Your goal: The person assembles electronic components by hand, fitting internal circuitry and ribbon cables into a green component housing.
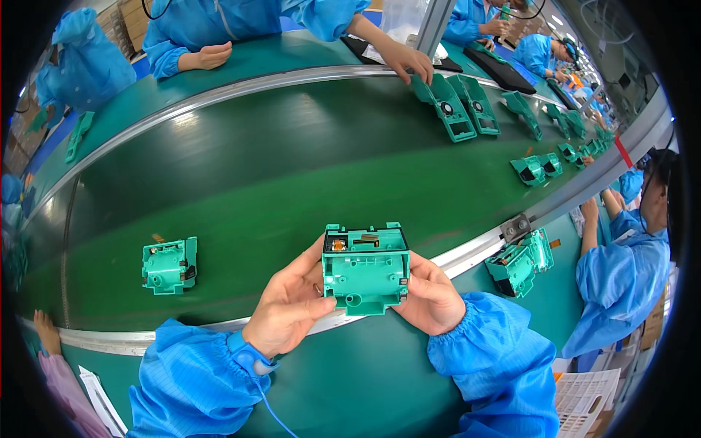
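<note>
Holding a green plastic housing (365, 276) in the left hand (285, 310) and right hand (432, 296), both half curled around its sides, up above a shiny metal rail (109, 342). Facing a wide green conveyor belt (255, 160) with another housing (169, 268) at left. Working at a green counter (350, 387), near people in blue smocks (219, 25) and brown boxes (134, 20).

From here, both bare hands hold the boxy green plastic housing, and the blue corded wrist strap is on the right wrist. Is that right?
Not quite: the head view shows the blue corded wrist strap on the wrist of the left hand, not the right hand. Both do hold the boxy green plastic housing.
</note>
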{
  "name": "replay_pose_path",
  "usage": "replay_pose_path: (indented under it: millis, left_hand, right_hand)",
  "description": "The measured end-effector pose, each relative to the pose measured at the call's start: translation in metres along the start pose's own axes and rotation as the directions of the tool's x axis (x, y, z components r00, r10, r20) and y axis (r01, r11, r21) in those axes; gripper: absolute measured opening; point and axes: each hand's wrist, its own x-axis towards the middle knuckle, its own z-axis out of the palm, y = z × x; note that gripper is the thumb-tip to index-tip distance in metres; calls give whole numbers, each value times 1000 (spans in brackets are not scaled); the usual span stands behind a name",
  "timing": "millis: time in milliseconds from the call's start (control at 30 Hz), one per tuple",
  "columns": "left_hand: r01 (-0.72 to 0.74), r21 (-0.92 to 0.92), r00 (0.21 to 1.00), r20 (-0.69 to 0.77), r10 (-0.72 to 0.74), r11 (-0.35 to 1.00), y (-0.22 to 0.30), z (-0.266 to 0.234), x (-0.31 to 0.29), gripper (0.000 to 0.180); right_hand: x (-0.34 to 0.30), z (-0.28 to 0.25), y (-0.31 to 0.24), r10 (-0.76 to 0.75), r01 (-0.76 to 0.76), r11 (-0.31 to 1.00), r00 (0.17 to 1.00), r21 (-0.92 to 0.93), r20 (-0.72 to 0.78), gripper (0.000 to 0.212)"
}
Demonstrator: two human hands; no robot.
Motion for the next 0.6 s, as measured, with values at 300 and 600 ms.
replay_pose_path:
  millis: [300, 600]
  left_hand:
    - [-22, 51, 1000, 20, 21, 998, -4, -1, 2, 77]
    - [-93, 169, 992, 95, 77, 981, -6, -1, 5, 79]
  right_hand:
    - [-1, 5, -2, -14, 14, 1000, 1000, 2, 14, 41]
    - [-2, -8, 2, -70, 70, 998, 991, 2, 116, 36]
